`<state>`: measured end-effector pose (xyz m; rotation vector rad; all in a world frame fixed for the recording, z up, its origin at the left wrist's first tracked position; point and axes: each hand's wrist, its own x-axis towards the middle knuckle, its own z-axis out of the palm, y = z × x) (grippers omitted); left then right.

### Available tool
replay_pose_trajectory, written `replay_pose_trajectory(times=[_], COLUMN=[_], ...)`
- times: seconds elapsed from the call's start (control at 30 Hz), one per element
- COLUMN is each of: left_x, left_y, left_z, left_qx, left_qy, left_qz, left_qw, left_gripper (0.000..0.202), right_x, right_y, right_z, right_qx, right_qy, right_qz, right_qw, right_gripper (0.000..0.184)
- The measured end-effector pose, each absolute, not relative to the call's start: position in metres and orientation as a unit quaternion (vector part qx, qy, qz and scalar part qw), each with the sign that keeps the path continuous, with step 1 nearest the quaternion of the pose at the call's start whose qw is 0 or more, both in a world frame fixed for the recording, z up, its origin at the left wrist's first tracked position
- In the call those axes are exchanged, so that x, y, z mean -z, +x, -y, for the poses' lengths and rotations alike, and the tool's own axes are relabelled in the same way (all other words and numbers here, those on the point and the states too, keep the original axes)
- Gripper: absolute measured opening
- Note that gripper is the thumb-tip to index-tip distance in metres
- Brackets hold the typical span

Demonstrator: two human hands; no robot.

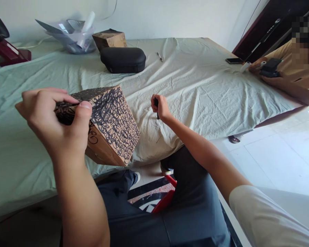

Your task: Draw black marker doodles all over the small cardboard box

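Observation:
My left hand [55, 120] grips the top edge of a cardboard box [110, 127] and holds it tilted above the front edge of the bed. The box's faces are covered in black scribbled loops. My right hand [160, 107] is closed around a black marker [157, 110], which points down. It hovers over the sheet a short way to the right of the box, not touching it.
The bed has a pale green sheet [195, 85]. On it lie a black case [123, 59], a second cardboard box [109, 38], a heap of plastic wrapping [72, 32] and a pen [159, 56]. A person at far right holds a dark device [270, 67]; a phone [233, 60] lies nearby.

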<state>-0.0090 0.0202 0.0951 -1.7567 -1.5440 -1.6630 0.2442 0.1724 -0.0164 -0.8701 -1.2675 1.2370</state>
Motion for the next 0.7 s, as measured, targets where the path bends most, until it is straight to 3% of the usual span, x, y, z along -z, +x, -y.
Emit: replay_pose_trajectory(times=[0.23,0.43,0.53,0.63,0.7], left_x=[-0.096,-0.096,-0.096,-0.095,-0.095], left_y=[-0.009,-0.009,-0.008,-0.009,-0.009], left_z=[-0.018,-0.018,-0.020,-0.021,-0.021], left_qx=[0.575,0.581,0.588,0.593,0.600], left_qy=[-0.609,-0.607,-0.605,-0.600,-0.593], left_qz=[0.533,0.529,0.523,0.521,0.518], left_qw=[0.124,0.119,0.122,0.132,0.138], left_gripper=[0.027,0.027,0.027,0.029,0.030], right_x=[0.010,0.017,0.027,0.032,0.031], right_y=[0.250,0.247,0.245,0.245,0.245], right_z=[-0.171,-0.171,-0.173,-0.173,-0.172], right_qx=[-0.335,-0.149,-0.084,-0.067,-0.110], right_qy=[-0.437,-0.525,-0.519,-0.516,-0.497], right_qz=[0.707,0.815,0.843,0.848,0.848], right_qw=[0.445,0.197,0.118,0.101,0.146], right_gripper=[0.043,0.031,0.031,0.040,0.043])
